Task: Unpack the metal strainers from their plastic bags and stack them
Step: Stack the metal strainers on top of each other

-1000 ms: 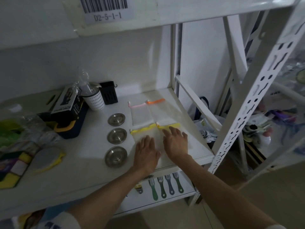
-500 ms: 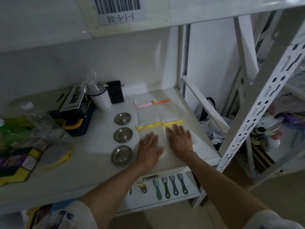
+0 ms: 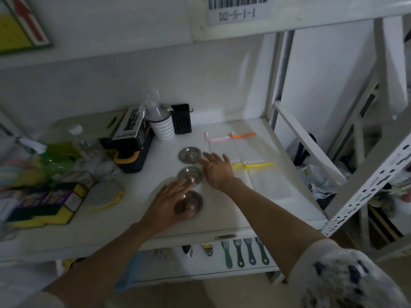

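Observation:
Three round metal strainers lie in a row on the white shelf point(image 3: 222, 221): a far one point(image 3: 189, 154), a middle one point(image 3: 190, 175) and a near one point(image 3: 194, 204). My left hand point(image 3: 167, 202) hovers flat over the near strainer, fingers spread, partly hiding it. My right hand point(image 3: 216, 170) reaches left with fingers apart, its fingertips between the far and middle strainers. Flat clear plastic bags point(image 3: 264, 185) with yellow, pink and orange zip strips lie to the right of the strainers.
Behind the strainers stand a white dotted cup point(image 3: 162, 127), a black box point(image 3: 182, 118) and a black-and-yellow case point(image 3: 131, 152). Sponges and packets point(image 3: 44, 196) crowd the shelf's left. A white perforated upright point(image 3: 364, 185) rises at the right. Green brushes point(image 3: 244, 252) lie on the shelf below.
Both hands have left the flat plastic bags and moved left over the row of strainers. The view has shifted left too.

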